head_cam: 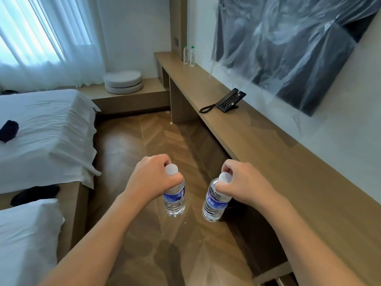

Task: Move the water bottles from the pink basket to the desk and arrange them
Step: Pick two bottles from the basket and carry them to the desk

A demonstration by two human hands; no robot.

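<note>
My left hand (153,178) grips a clear water bottle (175,200) with a blue label and white cap by its neck, and the bottle hangs above the wooden floor. My right hand (245,184) grips a second, matching water bottle (215,204) by its neck, tilted slightly. Both bottles hang to the left of the long wooden desk (268,145), which runs along the right wall. Two green-capped bottles (189,55) stand upright at the desk's far end. The pink basket is not in view.
A black telephone (229,101) with a coiled cord sits mid-desk. A plastic-covered dark screen (288,44) hangs on the wall above. Two white beds (45,131) stand at the left. Round cushions (123,81) lie on a low platform by the curtained window.
</note>
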